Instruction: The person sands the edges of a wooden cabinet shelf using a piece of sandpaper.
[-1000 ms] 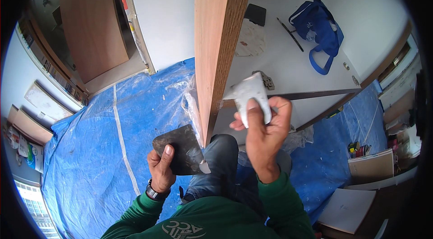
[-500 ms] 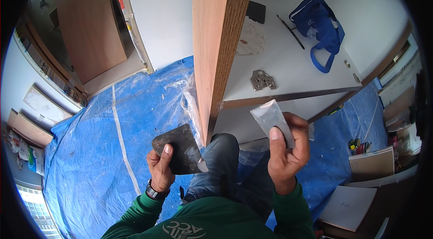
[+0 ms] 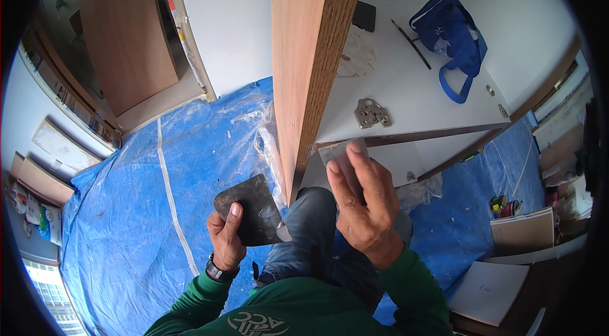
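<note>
My left hand [image 3: 226, 233], thumb on top, grips a dark flat putty spreader [image 3: 254, 212]. A small dab of pale putty [image 3: 283, 232] sits on its right corner. In my right hand [image 3: 371, 215] is a thin grey putty blade [image 3: 334, 153], with two fingers laid along its face. Its far edge is beside the join of the upright wooden panel [image 3: 301, 82] and the brown front edge of the cabinet shelf [image 3: 406, 137]. Whether the blade touches the wood I cannot tell.
A metal hinge [image 3: 372, 113], a blue bag [image 3: 451, 38], a thin dark stick-like tool [image 3: 412, 45] and a dark flat block [image 3: 364, 17] lie on the white shelf. Blue plastic sheeting [image 3: 127, 209] covers the floor. A wooden board [image 3: 124, 31] leans at the far left.
My right hand has moved left and turned over, bringing the blade up to the panel and shelf join; its fingers now lie on top. My left hand stays still.
</note>
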Demonstrator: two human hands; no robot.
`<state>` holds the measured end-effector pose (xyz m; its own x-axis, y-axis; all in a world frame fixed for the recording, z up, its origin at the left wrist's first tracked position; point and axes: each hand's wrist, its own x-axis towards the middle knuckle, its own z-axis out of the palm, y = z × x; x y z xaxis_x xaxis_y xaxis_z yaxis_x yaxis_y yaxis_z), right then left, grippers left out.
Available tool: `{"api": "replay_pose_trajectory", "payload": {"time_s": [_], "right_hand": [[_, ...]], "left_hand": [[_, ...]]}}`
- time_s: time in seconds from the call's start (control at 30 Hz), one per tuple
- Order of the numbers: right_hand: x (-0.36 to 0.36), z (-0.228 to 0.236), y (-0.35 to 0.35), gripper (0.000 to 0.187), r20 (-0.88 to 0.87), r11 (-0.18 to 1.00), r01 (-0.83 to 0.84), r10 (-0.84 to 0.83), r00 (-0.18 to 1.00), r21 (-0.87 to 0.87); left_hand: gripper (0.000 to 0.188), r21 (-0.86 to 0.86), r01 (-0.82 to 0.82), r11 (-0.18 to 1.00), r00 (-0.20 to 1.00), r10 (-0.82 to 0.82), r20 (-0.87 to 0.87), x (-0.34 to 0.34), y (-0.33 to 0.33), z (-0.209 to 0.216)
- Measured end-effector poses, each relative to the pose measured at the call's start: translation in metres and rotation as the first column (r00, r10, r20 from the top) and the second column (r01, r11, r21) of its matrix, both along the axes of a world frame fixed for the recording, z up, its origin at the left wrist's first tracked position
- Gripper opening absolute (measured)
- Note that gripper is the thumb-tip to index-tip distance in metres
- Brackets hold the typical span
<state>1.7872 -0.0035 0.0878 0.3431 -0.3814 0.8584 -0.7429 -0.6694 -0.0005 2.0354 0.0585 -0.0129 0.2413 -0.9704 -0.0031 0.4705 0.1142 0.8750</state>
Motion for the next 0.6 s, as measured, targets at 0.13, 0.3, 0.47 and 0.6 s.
{"api": "replay_pose_trajectory", "payload": {"time_s": [0.13,0.3,0.47,0.6], "right_hand": [[0.007,-0.009,0.000,0.049,-0.023,0.999,0.041,-0.041,0.999,0.012],[0.015,-0.013,-0.002,0.049,0.021,0.998,0.068,-0.068,0.997,-0.005],[0.017,-0.018,-0.002,0.047,0.008,0.997,0.076,-0.076,0.997,0.002],[0.014,-0.022,0.004,0.045,0.025,0.999,-0.002,0.001,1.000,0.052]], "left_hand": [[0.025,0.003,0.003,1.000,1.000,-0.003,0.010,-0.002,0.001,-0.001],[0.025,0.008,-0.018,1.000,0.998,0.017,0.054,-0.003,0.000,-0.005],[0.025,0.017,-0.017,1.000,0.999,0.017,0.038,-0.003,0.001,-0.005],[0.025,0.018,-0.007,1.000,0.999,0.006,0.046,-0.004,0.000,-0.003]]}}
